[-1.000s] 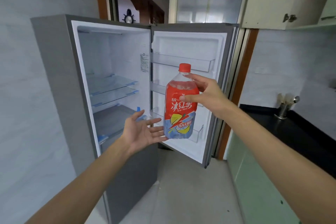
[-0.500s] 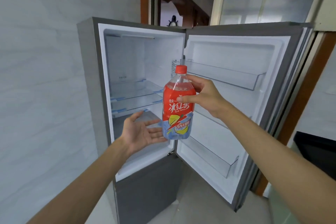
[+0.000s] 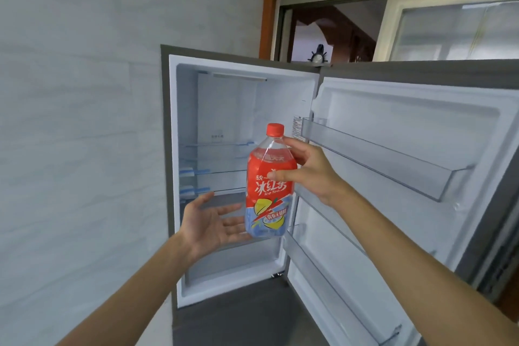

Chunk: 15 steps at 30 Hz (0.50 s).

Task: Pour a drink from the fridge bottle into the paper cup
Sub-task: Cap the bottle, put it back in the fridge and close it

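I hold the ice tea bottle [image 3: 269,182] in front of the open fridge [image 3: 241,177], upright, with its long axis almost vertical and the red cap [image 3: 275,129] on top, not yet opened. My right hand [image 3: 311,168] grasps it at the shoulder: the thumb presses on the front of the red label and the other fingers go around the back, so this hand carries all the weight. My left hand [image 3: 213,222] is open, palm up and fingers spread, just beside the bottom of the bottle on its left side; the fingertips seem to touch the lower part, but I cannot tell it surely. So the bottle lies to the right and a little above the left fingers, and the left hand is the nearer one to the base. I judge the next move is to support the base and carry the bottle away, then unscrew the cap. The bottle is clear, thin plastic, round and fat, with a glossy red and blue wrap; it may be cold and slippery. The fridge door [image 3: 407,177] has transparent plastic shelves, which are bare. I do not see the paper cup in this view.
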{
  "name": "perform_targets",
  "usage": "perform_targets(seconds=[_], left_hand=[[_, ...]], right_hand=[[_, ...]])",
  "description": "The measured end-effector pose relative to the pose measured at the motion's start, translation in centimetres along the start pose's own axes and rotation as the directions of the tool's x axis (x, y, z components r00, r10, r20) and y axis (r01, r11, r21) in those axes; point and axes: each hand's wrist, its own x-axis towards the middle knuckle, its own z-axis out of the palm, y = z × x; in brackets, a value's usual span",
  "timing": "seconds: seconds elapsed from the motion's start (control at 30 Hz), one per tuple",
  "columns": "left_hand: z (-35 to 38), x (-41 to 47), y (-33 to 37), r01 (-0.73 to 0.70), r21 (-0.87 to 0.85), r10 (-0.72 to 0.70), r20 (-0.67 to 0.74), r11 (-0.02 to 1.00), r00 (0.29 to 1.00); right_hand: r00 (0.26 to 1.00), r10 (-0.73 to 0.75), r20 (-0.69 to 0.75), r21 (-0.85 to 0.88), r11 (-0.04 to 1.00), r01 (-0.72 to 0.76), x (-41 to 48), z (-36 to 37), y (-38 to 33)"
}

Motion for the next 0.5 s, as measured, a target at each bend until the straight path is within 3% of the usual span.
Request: perform_targets(seconds=[0.5], left_hand=[[-4.1,8.8,4.5,-0.04,-0.039,0.036,-0.084,0.998,0.996]], right_hand=[[0.998,0.013,0.068,0.043,0.999,-0.016,10.3,0.5,6.3]])
